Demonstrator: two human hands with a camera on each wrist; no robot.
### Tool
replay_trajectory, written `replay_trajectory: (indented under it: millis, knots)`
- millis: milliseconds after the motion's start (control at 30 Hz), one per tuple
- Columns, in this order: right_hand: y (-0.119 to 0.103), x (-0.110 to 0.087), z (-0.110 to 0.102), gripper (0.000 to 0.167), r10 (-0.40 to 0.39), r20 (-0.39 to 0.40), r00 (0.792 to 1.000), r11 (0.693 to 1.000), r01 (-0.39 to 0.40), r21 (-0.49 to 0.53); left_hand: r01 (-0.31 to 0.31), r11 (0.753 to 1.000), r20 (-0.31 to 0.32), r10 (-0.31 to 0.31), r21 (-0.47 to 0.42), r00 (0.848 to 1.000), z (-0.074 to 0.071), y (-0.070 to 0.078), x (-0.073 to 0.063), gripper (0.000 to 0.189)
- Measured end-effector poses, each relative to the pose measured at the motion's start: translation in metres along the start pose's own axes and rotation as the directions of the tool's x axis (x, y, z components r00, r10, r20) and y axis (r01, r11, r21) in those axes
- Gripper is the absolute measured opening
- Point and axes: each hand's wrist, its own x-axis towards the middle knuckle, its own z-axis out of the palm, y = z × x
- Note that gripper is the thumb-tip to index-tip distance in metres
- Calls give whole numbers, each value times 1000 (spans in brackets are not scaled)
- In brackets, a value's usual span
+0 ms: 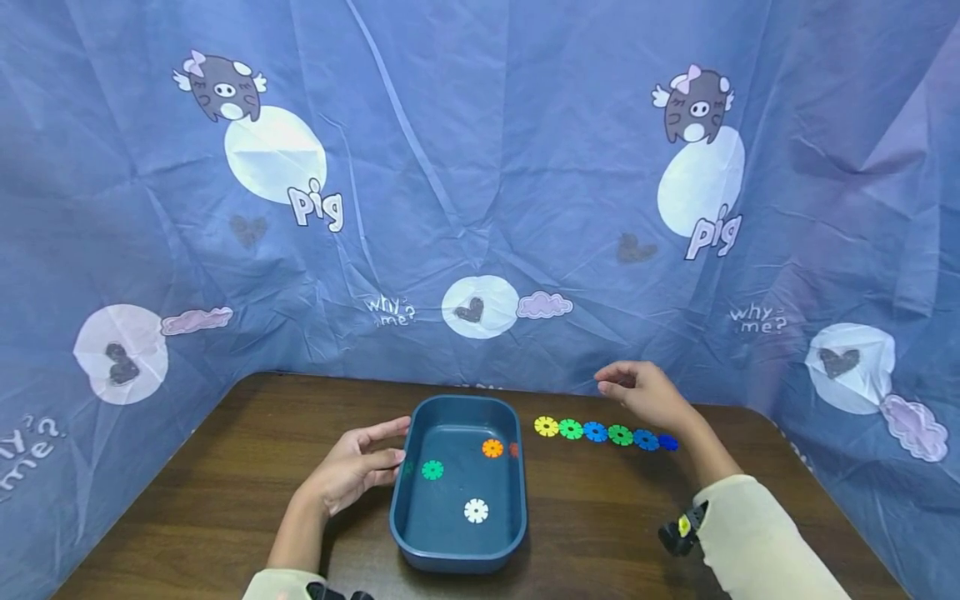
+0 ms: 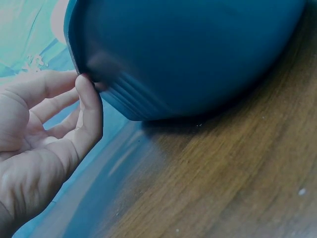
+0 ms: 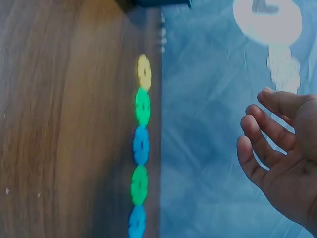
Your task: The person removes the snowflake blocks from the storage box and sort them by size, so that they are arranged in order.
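A dark blue rectangular bin (image 1: 459,546) stands on the table. In it lie a green notched disc (image 1: 432,470), an orange disc (image 1: 492,448) and a white disc (image 1: 476,511). My left hand (image 1: 352,471) touches the bin's left side with thumb and fingertips, outside the rim; the left wrist view shows them against the bin wall (image 2: 188,59). To the bin's right runs a row of several discs, from a yellow disc (image 1: 546,427) to a dark blue disc (image 1: 667,442). My right hand (image 1: 645,393) hovers above the row's right part, fingers loosely bent, holding nothing.
The brown wooden table (image 1: 592,517) ends at a blue printed cloth (image 1: 480,208) hanging behind it and along both sides. The disc row lies near the table's back edge.
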Motion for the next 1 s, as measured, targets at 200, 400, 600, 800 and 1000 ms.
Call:
replay_trajectory:
  millis: [200, 400, 600, 800, 1000]
  knots:
    - [-31, 5, 17, 18, -88, 76, 993, 994, 93, -64, 7, 1000, -6, -7, 3, 1000, 1, 0, 0, 67]
    - [-59, 9, 38, 15, -213, 150, 965, 969, 229, -92, 7, 1000, 2, -7, 0, 1000, 1, 1, 1, 67]
    - [-87, 11, 62, 15, -326, 250, 912, 926, 361, -108, 6, 1000, -1, -6, 0, 1000, 1, 1, 1, 68]
    - [-107, 12, 84, 14, -406, 331, 852, 874, 468, -133, 6, 1000, 0, -6, 0, 1000, 0, 1, 1, 69]
    - [-118, 9, 106, 16, -372, 432, 822, 862, 478, -167, 1, 1000, 10, -1, 1, 1000, 0, 0, 1, 68]
